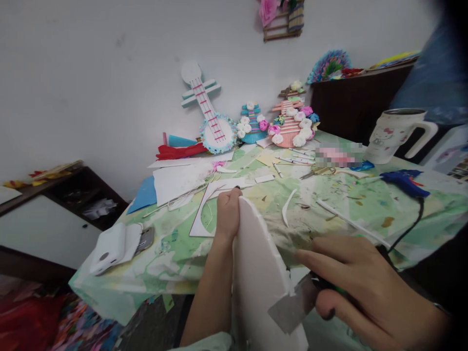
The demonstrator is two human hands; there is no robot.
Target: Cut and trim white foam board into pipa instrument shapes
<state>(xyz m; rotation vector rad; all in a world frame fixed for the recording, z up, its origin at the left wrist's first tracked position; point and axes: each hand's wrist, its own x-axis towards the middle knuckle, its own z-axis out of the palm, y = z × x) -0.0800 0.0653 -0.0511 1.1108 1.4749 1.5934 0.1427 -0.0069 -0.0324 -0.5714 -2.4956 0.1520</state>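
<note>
Slab (261,263) leaves frame below; knife handle (323,282) mostly hidden.

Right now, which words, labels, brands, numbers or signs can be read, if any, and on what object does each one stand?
No text can be read.
White mug: a printed cartoon figure; any lettering is too blurred.
Blue glue gun: markings, if any, too small.
Blade in the right hand: no legible marking.
Pixelated patch: contents hidden.

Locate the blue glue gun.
In the head view, the blue glue gun lies on the table at right, near the white tumbler, right of the gold-handled scissors.
</note>
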